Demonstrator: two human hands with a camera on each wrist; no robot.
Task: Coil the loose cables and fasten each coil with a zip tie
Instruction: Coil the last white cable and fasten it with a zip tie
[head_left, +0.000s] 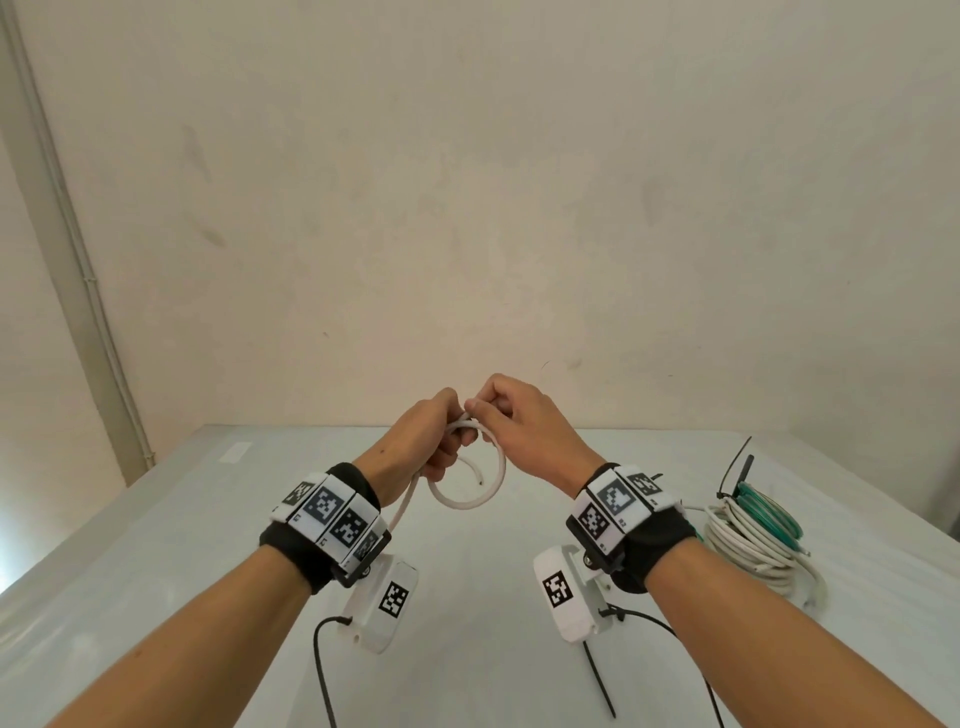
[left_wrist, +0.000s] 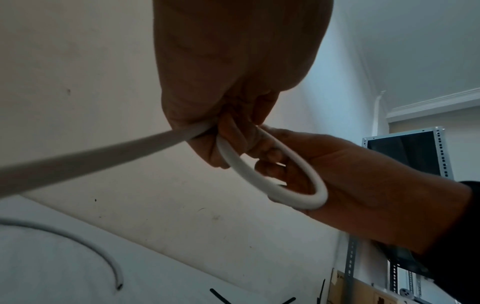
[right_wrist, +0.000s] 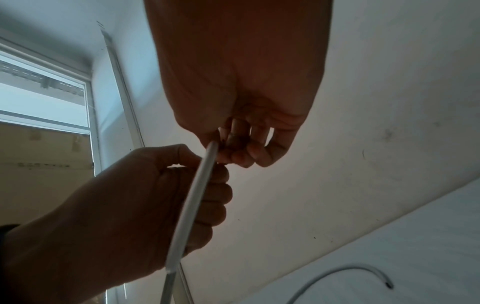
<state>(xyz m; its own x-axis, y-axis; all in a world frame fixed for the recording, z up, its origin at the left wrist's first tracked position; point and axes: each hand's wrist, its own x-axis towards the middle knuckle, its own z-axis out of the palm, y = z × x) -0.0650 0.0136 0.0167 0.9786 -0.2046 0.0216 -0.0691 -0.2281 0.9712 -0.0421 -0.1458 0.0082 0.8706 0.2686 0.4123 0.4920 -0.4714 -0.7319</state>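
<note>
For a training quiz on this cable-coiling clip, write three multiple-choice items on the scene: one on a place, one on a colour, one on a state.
1. Where do the finished cable coils lie?
A. near the table's right edge
B. left edge
C. on the floor

2. What colour is the cable being coiled?
A. black
B. white
C. red

3. What is the left hand doing?
A. resting flat
B. hanging idle
C. gripping the loop

Key:
1 A: the bundled white and green cable coils sit right on the pale table.
2 B: the thin round cable loop is white.
3 C: the left hand curls round it, the right hand pinching its top.
</note>
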